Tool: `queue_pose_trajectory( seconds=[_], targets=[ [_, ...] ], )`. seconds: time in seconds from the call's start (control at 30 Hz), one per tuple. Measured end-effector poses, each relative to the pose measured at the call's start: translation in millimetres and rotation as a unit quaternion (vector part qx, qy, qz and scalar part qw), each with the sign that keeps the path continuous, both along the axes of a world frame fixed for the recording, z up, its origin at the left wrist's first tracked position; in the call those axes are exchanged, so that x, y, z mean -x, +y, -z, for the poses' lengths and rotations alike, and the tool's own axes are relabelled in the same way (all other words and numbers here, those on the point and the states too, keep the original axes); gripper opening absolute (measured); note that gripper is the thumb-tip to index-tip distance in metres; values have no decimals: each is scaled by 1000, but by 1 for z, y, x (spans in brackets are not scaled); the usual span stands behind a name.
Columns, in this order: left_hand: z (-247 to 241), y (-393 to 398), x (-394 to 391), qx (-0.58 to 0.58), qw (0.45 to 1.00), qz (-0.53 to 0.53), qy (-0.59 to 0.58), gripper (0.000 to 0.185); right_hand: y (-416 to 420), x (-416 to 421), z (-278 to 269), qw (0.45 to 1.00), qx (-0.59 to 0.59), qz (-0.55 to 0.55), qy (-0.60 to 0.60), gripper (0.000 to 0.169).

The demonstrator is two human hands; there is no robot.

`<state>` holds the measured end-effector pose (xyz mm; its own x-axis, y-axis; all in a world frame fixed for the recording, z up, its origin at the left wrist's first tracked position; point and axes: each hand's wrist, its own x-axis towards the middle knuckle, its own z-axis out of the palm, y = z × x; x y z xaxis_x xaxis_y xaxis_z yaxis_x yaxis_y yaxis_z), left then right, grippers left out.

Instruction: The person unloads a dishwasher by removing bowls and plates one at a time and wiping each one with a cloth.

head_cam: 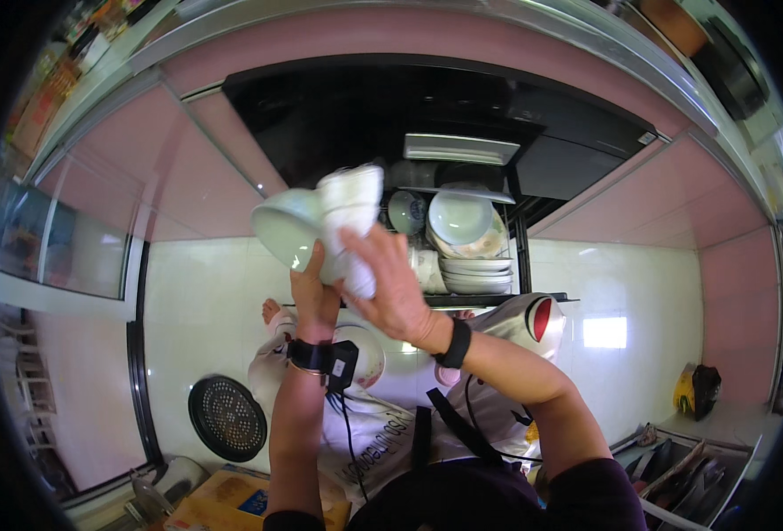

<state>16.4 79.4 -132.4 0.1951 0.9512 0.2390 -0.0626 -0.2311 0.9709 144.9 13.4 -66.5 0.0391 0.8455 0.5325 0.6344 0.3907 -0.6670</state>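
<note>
My left hand (314,289) grips a pale green bowl (284,222), its thumb on the outer wall and the bowl tilted on its side. My right hand (388,285) presses a white cloth (351,199) against the bowl's right side; the cloth is blurred and hides part of the bowl. Beyond the hands, an open pull-out dish rack holds a light bowl (459,218) leaning on a patterned plate (491,242). Nearer in the rack are stacked white dishes (476,275) and, farther left, a dark bowl (406,212).
A black perforated round tray (227,418) lies on the floor at the left. Between my legs is a large patterned dish (368,358). An open cutlery drawer (670,458) stands at the lower right, near a yellow and black bag (697,391). Pink cabinets flank the rack.
</note>
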Motion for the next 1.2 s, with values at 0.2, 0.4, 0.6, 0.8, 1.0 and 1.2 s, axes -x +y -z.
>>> queue_pose_trajectory(
  seconds=[0.2,0.4,0.6,0.8,1.0,1.2],
  targets=[
    [7,3,9,-183,958,73,207,31,-8,5,-5,994,-54,-70,70,67],
    [-1,13,20,-143,972,51,180,31,-11,1,-24,984,-61,-118,122,53],
    [-1,10,31,-127,974,48,182,31,-13,-16,-48,948,95,-241,184,50],
    [6,-4,40,-113,973,43,197,31,-7,-24,-51,884,183,-363,230,48],
    [23,-21,38,-113,967,65,218,31,0,-28,-51,802,250,-426,336,43],
    [34,-28,38,-110,966,72,222,31,11,-10,-16,792,180,-297,501,34]
  ],
)
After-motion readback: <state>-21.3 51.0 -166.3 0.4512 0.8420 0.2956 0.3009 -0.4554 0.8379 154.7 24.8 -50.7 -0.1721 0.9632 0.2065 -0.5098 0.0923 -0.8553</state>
